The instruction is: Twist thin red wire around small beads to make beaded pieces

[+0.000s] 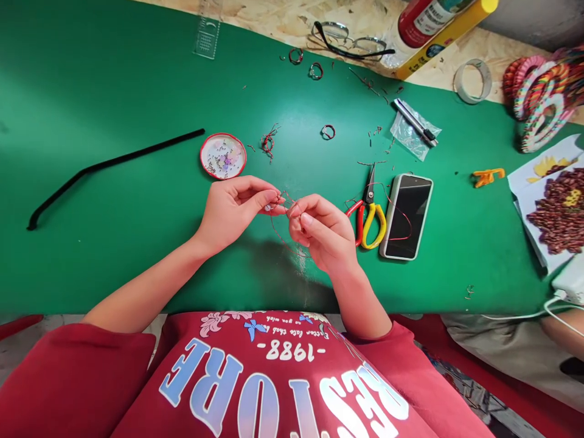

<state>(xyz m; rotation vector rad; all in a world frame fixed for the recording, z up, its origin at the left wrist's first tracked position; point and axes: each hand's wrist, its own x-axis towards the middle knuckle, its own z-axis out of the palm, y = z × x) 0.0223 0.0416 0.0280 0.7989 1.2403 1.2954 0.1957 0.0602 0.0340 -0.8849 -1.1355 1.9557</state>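
Note:
Between thumb and fingers, my left hand [232, 210] pinches a small dark-red cord ring [283, 197] with a pale bead by the fingertips. My right hand [323, 230], close beside it, has its fingers curled and pressed together on the thin red cord [283, 243]; its exact grip is partly hidden. A loose loop of that cord hangs below both hands. To the right lie scissors [374, 226] with red and yellow handles, and a phone [406, 210] with a strand of red cord across it. Beyond my left hand sits a red-rimmed lid [203, 157] holding small beads.
Finished-looking cord rings [328, 131] and a cord tangle [267, 143] lie farther back on the green table [137, 79]. A black strip [118, 159] is at left. Glasses [351, 44], a bagged pen [415, 125], a tape roll [472, 81] and braided loops [541, 100] line the far right.

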